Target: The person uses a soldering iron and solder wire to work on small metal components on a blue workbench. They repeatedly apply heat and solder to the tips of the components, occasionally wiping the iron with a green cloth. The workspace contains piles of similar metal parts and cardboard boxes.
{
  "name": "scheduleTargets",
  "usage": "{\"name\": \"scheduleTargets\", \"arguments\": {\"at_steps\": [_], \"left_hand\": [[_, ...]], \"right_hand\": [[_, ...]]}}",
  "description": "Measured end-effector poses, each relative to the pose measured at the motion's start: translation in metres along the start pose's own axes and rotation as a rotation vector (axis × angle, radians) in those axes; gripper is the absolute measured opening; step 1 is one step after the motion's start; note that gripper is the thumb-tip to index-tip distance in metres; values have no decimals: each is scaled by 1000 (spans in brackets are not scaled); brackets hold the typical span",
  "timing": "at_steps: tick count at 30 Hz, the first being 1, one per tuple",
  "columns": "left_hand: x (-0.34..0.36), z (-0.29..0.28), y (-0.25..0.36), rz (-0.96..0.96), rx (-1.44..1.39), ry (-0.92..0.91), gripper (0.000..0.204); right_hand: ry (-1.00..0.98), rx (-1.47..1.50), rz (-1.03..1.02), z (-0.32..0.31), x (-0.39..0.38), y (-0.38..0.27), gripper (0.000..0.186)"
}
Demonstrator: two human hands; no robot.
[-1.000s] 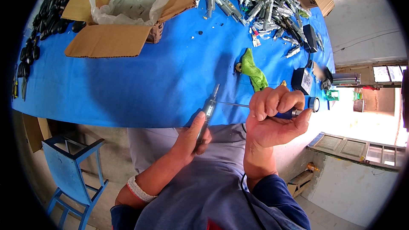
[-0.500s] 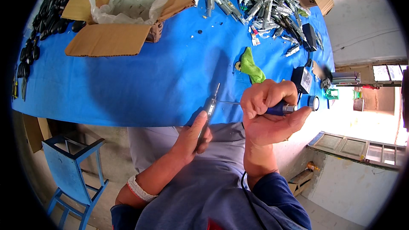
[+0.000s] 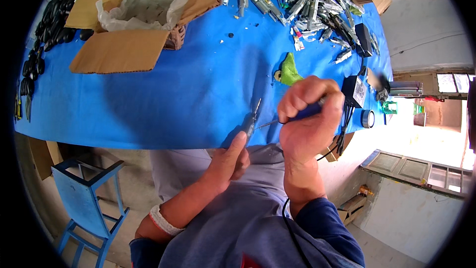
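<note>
My left hand [image 3: 229, 161] is closed round a slim grey device [image 3: 250, 125] with a thin metal shaft at its top, held above the table's near edge. A screwdriver [image 3: 306, 112] with a blue handle is in my right hand [image 3: 310, 124], the fingers wrapped round the handle. Its thin blade points left at the side of the device. Whether the tip touches the device I cannot tell. Just beyond my right hand lies a green cloth [image 3: 289, 70].
On the blue-covered table [image 3: 198, 99] stands an open cardboard box [image 3: 119, 52] lined with plastic. Several grey mechanisms [image 3: 297, 5] are heaped at the back, black parts [image 3: 54, 25] at far left. A black power adapter [image 3: 354, 91] and a round tin [image 3: 367, 118] sit right. A blue chair [image 3: 84, 198] stands left.
My right hand has turned and its fingers have closed more tightly round the screwdriver handle. The blade now slants down toward the device. The whole view has shifted slightly.
</note>
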State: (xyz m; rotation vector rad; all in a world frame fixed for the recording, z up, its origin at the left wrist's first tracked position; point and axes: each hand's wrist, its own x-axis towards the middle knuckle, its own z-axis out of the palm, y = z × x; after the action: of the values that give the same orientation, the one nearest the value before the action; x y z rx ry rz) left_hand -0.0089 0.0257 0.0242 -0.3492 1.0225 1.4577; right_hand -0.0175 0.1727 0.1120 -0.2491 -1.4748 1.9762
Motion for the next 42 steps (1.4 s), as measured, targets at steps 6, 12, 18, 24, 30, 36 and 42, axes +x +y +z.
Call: {"name": "scheduleTargets", "arguments": {"at_steps": [6, 12, 18, 24, 30, 36, 42], "left_hand": [[-1, -6, -1, -62, -47, -15, 60], [-2, -1, 3, -74, -34, 11, 61], [-1, -1, 1, -67, -35, 30, 60], [0, -4, -1, -47, -24, -7, 61], [0, -4, -1, -43, -13, -18, 62], [0, -6, -2, -43, -27, -33, 62], [0, -5, -1, -45, -45, -42, 62]], "right_hand": [[58, 61, -205, -9, -17, -7, 44], [56, 63, -330, -11, -14, -21, 49], [13, 84, -284, -20, -19, -14, 50], [-28, 137, -246, -24, -19, -12, 52], [-34, 91, -279, -22, -20, -11, 49], [-38, 113, -273, -21, -21, -13, 49], [-22, 117, -268, -20, -20, -12, 49]]}}
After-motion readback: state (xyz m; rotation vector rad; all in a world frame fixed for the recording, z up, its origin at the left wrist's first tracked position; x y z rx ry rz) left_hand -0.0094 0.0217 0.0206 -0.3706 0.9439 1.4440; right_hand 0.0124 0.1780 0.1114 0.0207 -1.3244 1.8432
